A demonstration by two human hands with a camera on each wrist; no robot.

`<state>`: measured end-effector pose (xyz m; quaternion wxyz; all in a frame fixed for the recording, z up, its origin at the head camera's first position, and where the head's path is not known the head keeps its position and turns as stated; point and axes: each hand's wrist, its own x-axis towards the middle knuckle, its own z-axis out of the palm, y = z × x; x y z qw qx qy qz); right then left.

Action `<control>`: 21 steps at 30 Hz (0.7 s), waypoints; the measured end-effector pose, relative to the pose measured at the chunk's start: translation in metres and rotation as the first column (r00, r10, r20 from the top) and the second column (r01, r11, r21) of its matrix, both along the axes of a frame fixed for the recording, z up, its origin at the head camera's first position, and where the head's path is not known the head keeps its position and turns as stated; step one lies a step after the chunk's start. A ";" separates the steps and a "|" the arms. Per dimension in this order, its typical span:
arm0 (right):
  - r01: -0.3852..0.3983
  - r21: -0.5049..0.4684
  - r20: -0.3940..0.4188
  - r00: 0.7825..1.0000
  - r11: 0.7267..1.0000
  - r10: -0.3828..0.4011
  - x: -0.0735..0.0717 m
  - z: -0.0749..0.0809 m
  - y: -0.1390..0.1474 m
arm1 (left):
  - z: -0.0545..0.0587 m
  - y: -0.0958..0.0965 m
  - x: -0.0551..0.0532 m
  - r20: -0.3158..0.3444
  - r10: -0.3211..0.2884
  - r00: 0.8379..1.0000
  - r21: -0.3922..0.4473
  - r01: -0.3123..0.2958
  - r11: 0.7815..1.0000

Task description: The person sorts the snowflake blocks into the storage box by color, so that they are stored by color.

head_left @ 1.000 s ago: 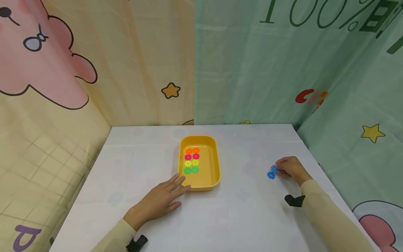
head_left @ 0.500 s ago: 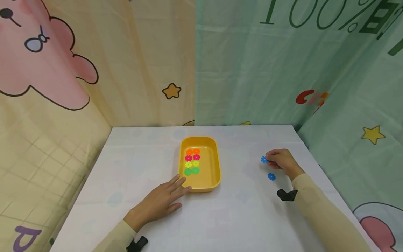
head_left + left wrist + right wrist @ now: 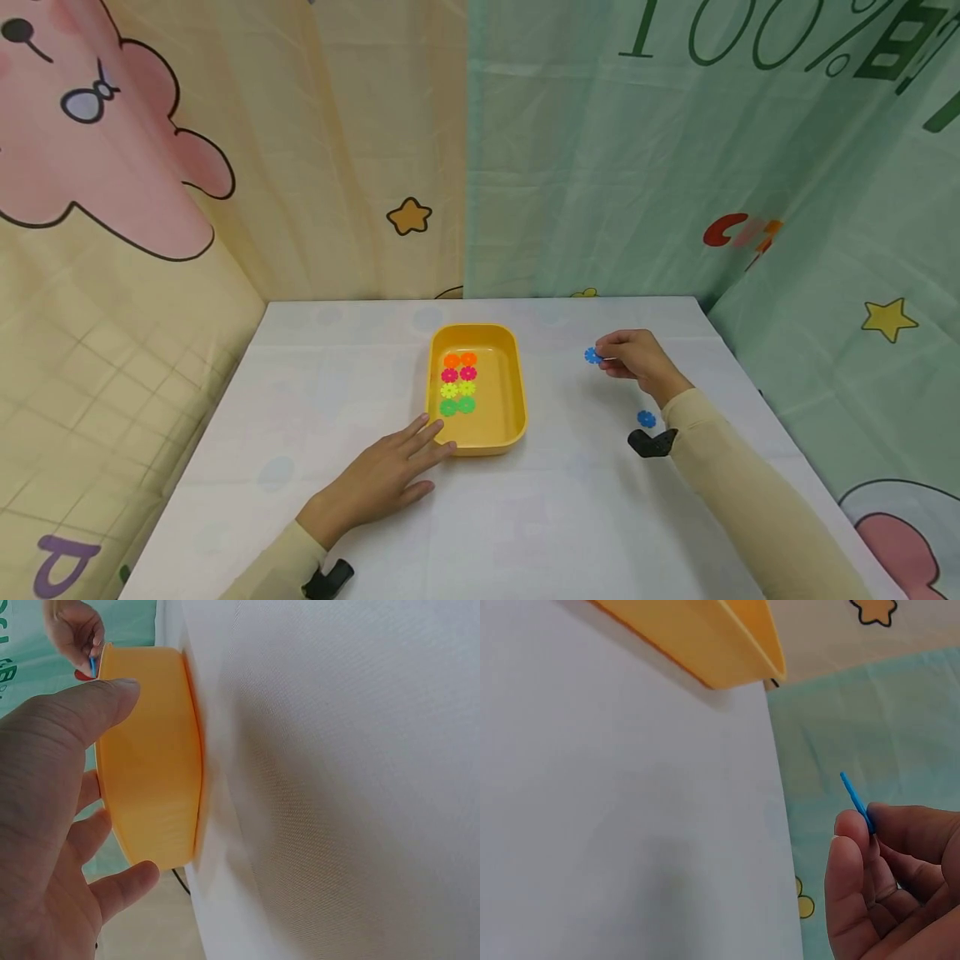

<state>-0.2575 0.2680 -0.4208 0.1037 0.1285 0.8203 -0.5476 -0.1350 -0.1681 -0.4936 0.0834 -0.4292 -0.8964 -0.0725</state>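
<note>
Between thumb and fingertips, my right hand [image 3: 637, 358] pinches a thin blue flower-shaped disc [image 3: 592, 356], held above the table to the right of the yellow tray [image 3: 516, 392]. The right wrist view shows this blue disc [image 3: 855, 799] edge-on. A second blue flower disc [image 3: 646, 419] lies on the table below that hand. My left hand [image 3: 378, 479] has its fingers spread at the tray's near left corner, fingertips at the rim. Inside the tray, paired discs stand in rows: orange [image 3: 468, 359], pink [image 3: 449, 376], yellow [image 3: 467, 388] and green [image 3: 447, 407].
The table [image 3: 540, 525] is covered with a white cloth. Printed curtains [image 3: 585, 167] hang behind it and at both sides. A black band-like piece [image 3: 652, 443] sits at the right wrist, another [image 3: 327, 579] at the left.
My right hand has lifted one blue disc away from the other and carried it left and farther back, towards the tray. The left hand and tray have stayed in place.
</note>
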 end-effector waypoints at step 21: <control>-0.132 -0.049 0.010 0.991 0.990 0.132 -0.015 0.012 -0.105 | 0.004 0.000 0.001 0.025 0.007 1.000 -0.002 -0.007 1.000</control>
